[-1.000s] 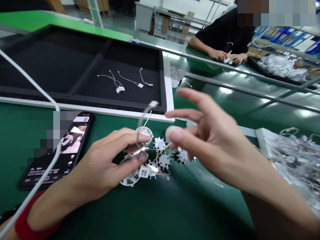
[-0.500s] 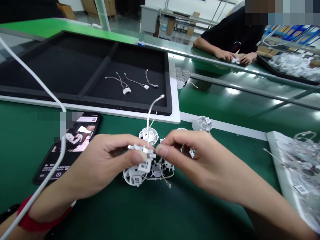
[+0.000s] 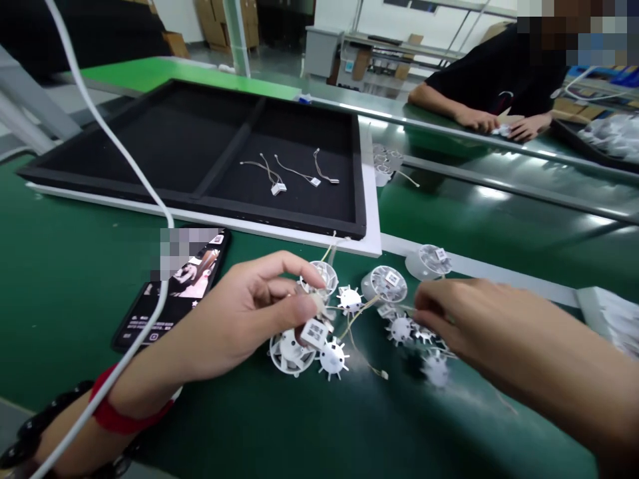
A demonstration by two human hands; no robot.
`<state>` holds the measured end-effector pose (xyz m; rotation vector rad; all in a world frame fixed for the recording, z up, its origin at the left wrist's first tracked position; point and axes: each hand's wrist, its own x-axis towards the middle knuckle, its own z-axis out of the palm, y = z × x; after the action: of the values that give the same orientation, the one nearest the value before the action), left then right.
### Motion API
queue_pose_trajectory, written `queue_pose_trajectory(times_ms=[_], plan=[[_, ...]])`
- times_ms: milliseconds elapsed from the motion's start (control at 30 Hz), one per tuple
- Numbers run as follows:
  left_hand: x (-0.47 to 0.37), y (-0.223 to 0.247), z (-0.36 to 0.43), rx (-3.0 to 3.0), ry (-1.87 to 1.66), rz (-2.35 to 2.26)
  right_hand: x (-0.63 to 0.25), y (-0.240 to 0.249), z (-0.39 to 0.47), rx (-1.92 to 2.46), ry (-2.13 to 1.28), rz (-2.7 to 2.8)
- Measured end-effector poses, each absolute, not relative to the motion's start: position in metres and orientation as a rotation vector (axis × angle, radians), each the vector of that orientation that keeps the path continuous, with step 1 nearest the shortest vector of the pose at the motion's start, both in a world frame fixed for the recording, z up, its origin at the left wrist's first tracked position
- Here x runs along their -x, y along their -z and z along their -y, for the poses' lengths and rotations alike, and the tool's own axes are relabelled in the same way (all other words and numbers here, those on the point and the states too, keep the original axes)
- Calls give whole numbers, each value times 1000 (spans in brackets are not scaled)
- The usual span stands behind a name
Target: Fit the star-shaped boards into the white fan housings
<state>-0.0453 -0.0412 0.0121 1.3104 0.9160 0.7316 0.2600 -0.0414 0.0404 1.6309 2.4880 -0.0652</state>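
My left hand (image 3: 264,313) pinches a small white part with a square printed label (image 3: 314,334) between thumb and fingers. Below and behind it are a round white fan-like housing (image 3: 287,359), a second housing (image 3: 322,276) and white toothed discs (image 3: 333,359). My right hand (image 3: 464,319) is curled closed over several toothed discs (image 3: 400,330) and thin wires on the right; its fingertips are partly hidden, so what they hold cannot be made out. One disc (image 3: 436,369) beneath it is blurred. A labelled round housing (image 3: 387,285) stands between my hands, with another (image 3: 428,261) behind.
A black divided tray (image 3: 219,166) holds several wired, labelled pieces (image 3: 278,189). A phone (image 3: 174,286) lies left, crossed by a white cable (image 3: 124,153). At right is a white foam-like container (image 3: 606,319). Across the bench, a person's hands (image 3: 529,126) handle a white piece.
My right hand has moved away from my left hand to the discs on the right. My left hand keeps the labelled part. The view has shifted, uncovering discs and housings between the hands.
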Motion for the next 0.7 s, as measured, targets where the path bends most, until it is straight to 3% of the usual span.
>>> queue_pose_trajectory(times_ms=[167, 333, 500, 700], plan=[[45, -19, 44, -1283, -661, -764, -260, -48, 37, -1801, -52, -2788], [45, -26, 48, -1290, -569, -762, -219, -58, 54, -1461, 563, -3142], [45, -30, 48, -1460, -586, -697, -204, -62, 58, -1409, 1217, -2811], [44, -25, 51, -1591, -578, -731, -206, -61, 54, -1561, 1392, -2591]])
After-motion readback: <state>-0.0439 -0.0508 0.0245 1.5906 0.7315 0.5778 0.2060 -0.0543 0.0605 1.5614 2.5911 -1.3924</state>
